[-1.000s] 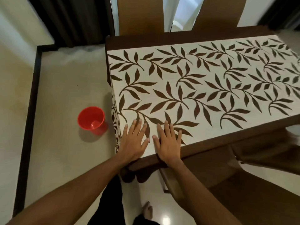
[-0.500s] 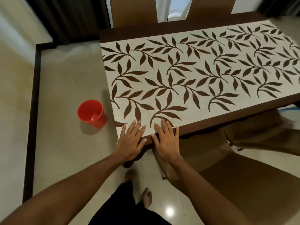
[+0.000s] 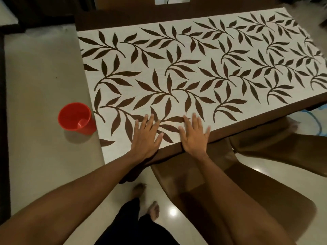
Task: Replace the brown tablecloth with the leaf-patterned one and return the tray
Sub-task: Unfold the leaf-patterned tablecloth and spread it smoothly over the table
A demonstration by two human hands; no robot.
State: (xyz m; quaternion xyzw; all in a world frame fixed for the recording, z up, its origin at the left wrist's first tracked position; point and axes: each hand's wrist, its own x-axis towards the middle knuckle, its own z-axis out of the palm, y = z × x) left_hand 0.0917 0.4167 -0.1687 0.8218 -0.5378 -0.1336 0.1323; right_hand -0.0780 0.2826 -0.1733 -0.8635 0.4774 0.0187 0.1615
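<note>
The white leaf-patterned tablecloth (image 3: 177,68) lies spread flat over the dark brown table (image 3: 247,124), with its left end hanging over the table's left edge. My left hand (image 3: 146,137) presses flat on the cloth near the front left corner, fingers straight and spread. My right hand (image 3: 194,137) lies flat beside it, palm over the front edge of the cloth and table. No tray and no brown tablecloth are in view.
A red plastic cup (image 3: 76,119) stands on the floor left of the table. Brown chairs (image 3: 265,188) stand tucked at the near side, right of my arms. Two chair backs show beyond the far edge. My bare feet (image 3: 154,209) are on the glossy floor.
Both hands have stayed flat on the cloth's near left corner and spread slightly apart. The camera has moved closer and looks more steeply down at the table.
</note>
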